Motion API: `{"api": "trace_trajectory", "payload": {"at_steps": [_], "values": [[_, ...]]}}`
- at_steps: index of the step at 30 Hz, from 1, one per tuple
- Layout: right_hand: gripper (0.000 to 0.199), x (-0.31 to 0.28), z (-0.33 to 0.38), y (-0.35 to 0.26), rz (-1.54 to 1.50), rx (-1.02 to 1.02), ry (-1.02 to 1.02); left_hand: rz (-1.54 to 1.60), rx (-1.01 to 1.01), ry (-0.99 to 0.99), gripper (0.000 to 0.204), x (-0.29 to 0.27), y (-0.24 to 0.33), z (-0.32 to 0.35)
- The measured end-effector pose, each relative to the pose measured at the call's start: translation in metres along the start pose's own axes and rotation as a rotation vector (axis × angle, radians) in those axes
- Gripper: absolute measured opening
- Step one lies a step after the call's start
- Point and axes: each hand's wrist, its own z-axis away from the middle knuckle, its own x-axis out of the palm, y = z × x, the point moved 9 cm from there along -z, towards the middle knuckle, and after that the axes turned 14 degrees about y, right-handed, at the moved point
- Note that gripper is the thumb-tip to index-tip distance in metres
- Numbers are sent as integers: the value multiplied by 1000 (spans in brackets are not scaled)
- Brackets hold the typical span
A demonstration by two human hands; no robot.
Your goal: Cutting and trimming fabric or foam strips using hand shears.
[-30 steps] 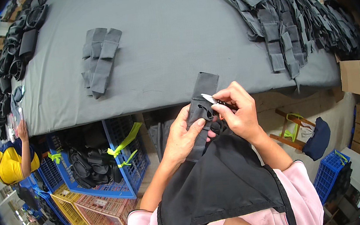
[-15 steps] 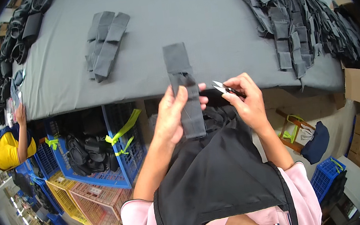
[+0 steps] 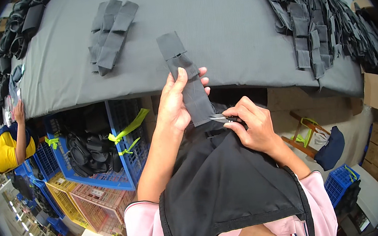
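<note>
My left hand (image 3: 176,99) is closed round a long dark grey fabric strip (image 3: 197,99), thumb on top and fingertips showing past its right edge. Folded flaps cross the strip, and its far end reaches over the table. In my right hand (image 3: 253,124) is a pair of thread snips (image 3: 220,118) with a dark handle, its blades at the right corner of the strip's near end. Whether the blades are parted is too small to tell. Farther off, a small bunch of similar grey strips (image 3: 113,36) lies on the grey cloth-covered table (image 3: 217,32).
A large heap of grey strips (image 3: 314,35) covers the table's right end. Black rolled items (image 3: 17,41) line the far left. Below the edge stand a blue crate (image 3: 125,147) of black pieces and a wooden stool (image 3: 308,135). A person in yellow (image 3: 10,150) works at left.
My right hand has brought the snips down and left to the strip's near end. The left hand has shifted up a little and tilted the strip.
</note>
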Motion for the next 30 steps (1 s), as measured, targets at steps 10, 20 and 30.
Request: {"api": "trace_trajectory", "payload": {"at_steps": [10,20,30], "values": [[28,14,-6,-9,82,-135,-143,-16,-12,-6,31,4,0,0],[26,5,-11,-9,14,-90,-42,-5,-33,-13,31,5,1,-3],[24,5,-10,-3,1,-52,-75,-4,-27,18,31,3,2,-4]]}}
